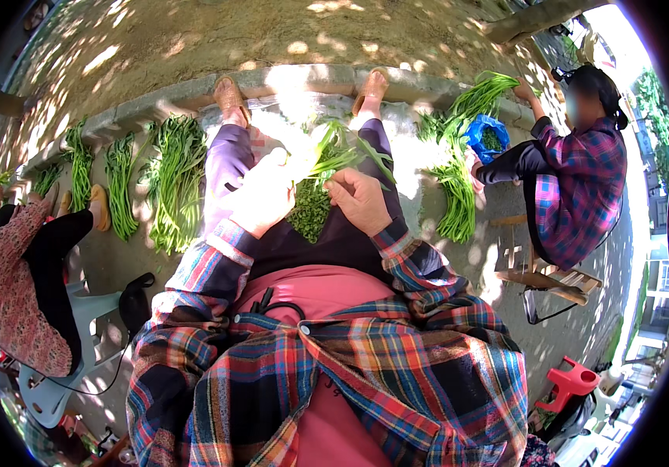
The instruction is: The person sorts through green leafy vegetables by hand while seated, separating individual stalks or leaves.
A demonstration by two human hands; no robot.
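My left hand (261, 195), washed out by bright sun, is closed around a few leafy green stalks (334, 157) that point away to the right. Just beside them is my right hand (360, 201), fingers curled and thumb tip against the index finger. Whether anything small is pinched there cannot be made out. Below and between both hands, a heap of small green pieces (310, 215) lies between my thighs; what holds it is hidden. More long leaves hang over my right knee.
Bundles of leafy stalks (178, 181) lie on the pavement at left, others (457, 204) at right beside a blue plastic bag (487, 137). Seated people flank me, one on a pale plastic chair (92, 309). A concrete kerb (311, 76) runs ahead. A red stool (571, 379) stands behind right.
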